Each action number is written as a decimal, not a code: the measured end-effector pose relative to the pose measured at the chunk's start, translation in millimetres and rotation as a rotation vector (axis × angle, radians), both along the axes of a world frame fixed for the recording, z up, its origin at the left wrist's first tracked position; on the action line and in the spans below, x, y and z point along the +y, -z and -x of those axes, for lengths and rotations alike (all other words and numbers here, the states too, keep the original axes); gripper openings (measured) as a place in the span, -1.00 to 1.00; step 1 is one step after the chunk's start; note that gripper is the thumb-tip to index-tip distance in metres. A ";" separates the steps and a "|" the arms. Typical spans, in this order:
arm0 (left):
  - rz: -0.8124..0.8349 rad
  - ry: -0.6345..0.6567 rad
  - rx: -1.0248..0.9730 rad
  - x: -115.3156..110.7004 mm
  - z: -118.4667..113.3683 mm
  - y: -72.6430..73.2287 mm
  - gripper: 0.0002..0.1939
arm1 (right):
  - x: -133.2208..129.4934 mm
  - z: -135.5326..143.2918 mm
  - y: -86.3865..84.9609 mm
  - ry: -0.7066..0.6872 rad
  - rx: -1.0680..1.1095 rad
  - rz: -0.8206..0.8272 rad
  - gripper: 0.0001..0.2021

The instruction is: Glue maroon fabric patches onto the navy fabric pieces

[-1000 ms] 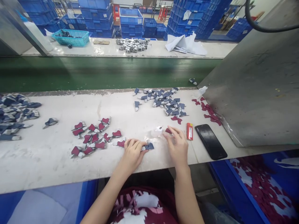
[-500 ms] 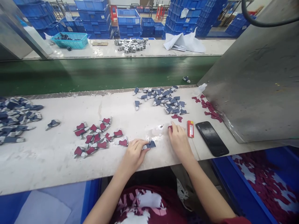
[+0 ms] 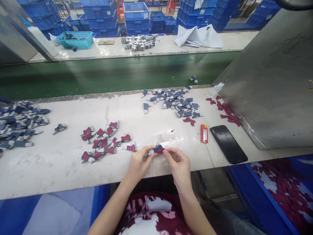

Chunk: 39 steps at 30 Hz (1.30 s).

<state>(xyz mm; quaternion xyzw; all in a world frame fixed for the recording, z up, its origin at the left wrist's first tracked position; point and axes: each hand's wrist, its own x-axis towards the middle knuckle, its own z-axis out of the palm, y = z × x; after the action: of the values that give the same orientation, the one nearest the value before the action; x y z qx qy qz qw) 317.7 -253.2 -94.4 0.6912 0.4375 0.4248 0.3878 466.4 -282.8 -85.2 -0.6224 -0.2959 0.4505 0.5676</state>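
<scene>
- In the head view, your left hand has its fingers clamped on a blue-and-white piece, just above the near part of the tabletop.
- Your right hand pinches a maroon patch between thumb and fingers — the patch touches the right end of that piece.
- Just beyond your fingers lies a small translucent bottle with a dark tip.
- To the left of your left fingers sits a group of maroon-faced pieces; the nearest one is close to your knuckles.
- Farther out, beyond your right fingers, a pile of blue-and-white pieces lies with loose maroon scraps at its near edge.
- Right of your right fingers are a red lighter and, past it, a black phone — both lying flat.
</scene>
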 end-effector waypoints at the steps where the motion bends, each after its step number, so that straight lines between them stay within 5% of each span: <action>1: 0.008 0.004 -0.005 0.0 0.0 -0.3 -0.85 | 1.2 2.3 0.6 0.012 0.009 -0.005 -0.68; 16: 0.219 -0.017 -0.111 -0.2 0.4 -4.3 -0.81 | -0.2 9.0 -0.4 0.037 -0.061 -0.071 -0.76; 28: 0.488 -0.163 -0.323 0.5 -4.2 -14.3 -0.72 | -3.3 21.9 11.6 0.096 -0.165 -0.172 -0.84; 34: 0.535 -0.105 -0.386 -1.5 -3.2 -20.8 -0.64 | -2.4 5.8 11.5 -0.109 -0.078 -0.131 -0.70; 39: 0.539 -0.027 -0.366 -2.8 -0.8 -24.1 -0.57 | -3.0 -3.5 13.0 -0.256 -0.067 -0.236 -0.81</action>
<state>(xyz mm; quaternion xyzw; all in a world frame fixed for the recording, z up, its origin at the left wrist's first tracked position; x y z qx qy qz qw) 318.5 -256.0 -70.4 0.4701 0.4665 0.4159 0.6232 469.9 -285.8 -98.2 -0.5234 -0.4420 0.4603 0.5646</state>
